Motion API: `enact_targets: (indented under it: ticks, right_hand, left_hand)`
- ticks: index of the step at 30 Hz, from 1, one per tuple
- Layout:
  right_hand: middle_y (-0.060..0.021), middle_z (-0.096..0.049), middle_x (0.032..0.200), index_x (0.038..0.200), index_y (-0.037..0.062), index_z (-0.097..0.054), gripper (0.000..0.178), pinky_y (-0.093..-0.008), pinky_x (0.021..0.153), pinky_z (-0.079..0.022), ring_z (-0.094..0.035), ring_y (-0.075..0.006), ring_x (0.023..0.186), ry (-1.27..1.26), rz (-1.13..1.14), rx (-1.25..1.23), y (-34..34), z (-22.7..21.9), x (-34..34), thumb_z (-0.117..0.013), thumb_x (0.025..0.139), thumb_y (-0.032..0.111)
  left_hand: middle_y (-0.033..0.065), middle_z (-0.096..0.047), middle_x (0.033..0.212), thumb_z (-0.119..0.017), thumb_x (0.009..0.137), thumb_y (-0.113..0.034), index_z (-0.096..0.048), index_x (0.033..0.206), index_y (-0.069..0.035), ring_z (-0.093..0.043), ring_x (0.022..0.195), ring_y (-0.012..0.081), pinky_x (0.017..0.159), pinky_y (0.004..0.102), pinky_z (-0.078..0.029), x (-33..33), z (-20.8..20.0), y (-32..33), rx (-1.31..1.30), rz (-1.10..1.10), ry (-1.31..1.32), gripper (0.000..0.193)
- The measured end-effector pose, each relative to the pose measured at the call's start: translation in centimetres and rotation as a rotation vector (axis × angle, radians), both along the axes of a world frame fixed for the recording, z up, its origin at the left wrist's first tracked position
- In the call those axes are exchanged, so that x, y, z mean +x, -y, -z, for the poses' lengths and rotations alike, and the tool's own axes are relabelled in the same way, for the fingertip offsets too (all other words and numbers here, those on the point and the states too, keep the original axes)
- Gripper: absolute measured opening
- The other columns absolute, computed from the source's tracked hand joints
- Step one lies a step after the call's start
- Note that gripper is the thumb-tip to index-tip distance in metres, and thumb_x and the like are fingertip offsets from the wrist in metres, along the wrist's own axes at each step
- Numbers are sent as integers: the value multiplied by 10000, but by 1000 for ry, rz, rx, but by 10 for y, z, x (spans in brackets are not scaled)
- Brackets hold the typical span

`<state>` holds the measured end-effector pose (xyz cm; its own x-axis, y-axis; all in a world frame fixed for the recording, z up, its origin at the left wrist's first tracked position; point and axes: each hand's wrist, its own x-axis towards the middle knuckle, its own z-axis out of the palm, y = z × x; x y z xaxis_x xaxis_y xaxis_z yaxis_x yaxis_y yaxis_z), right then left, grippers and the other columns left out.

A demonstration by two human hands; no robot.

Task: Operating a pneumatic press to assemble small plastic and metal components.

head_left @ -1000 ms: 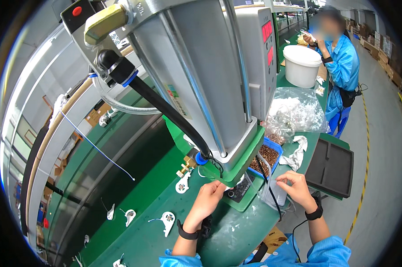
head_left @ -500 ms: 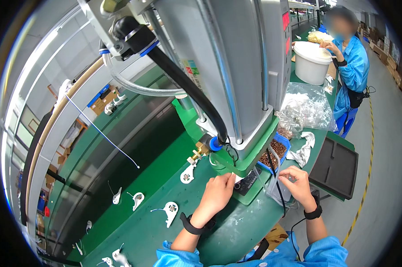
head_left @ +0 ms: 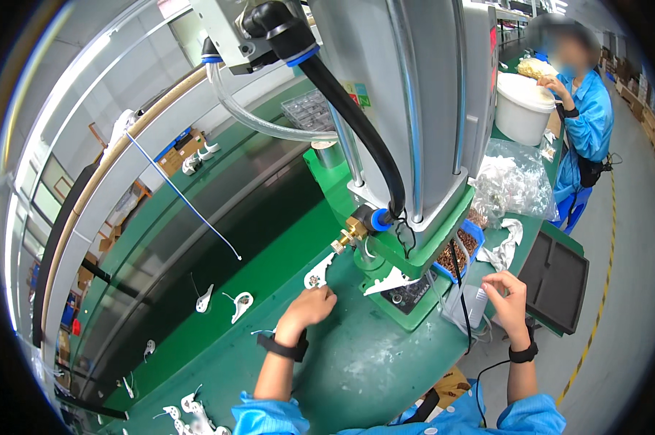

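The left hand (head_left: 310, 306) has been shifted away from the press (head_left: 371, 116) and is now held low over the worktop (head_left: 356, 355), right beside a white lever-shaped part (head_left: 317, 277); its fingers are curled under, so whether anything is pinched or touched cannot be told. By this shift, a second white lever-shaped piece (head_left: 390, 281) is left in view under the green press head, touched by neither hand, and seems to be supported by the press alone. The left forearm is angled forward, wrist bent, knuckles up. The right hand (head_left: 507, 299) is raised near a pale grey box (head_left: 472, 303), fingers loosely bent; nothing is seen in it, though whether thumb and fingertip are pressed together cannot be told. Farther out, small brown parts are held in a blue tray (head_left: 477, 254), and a white bucket (head_left: 522, 116) is placed near a co-worker (head_left: 588, 123).
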<state>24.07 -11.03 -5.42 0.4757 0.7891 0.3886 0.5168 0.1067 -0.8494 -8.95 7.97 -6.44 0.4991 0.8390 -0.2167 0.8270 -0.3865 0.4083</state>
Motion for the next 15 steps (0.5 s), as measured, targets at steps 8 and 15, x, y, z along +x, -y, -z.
enact_targets:
  ticks: [8, 15]
  right_hand:
    - [-58, -585, 691, 785, 21, -637, 105, -227, 545, -384, -510, -109, 597, 4, -31, 24, -5, -4, -5, -644, 681, 7]
    - [-19, -600, 784, 865, -23, -598, 86, -192, 621, -424, -534, -54, 695, -479, -80, 126, -37, 37, -18, -587, 782, -8]
  left_hand:
    - [164, -568, 947, -427, 856, -220, -551, 934, 22, -547, 907, 279, 784, 344, -428, 38, -28, -16, -40, 44, 327, 283]
    - [127, -570, 622, -434, 887, -171, -454, 1009, -15, -577, 579, 273, 560, 358, -425, 89, -58, 69, -95, 21, 624, 199]
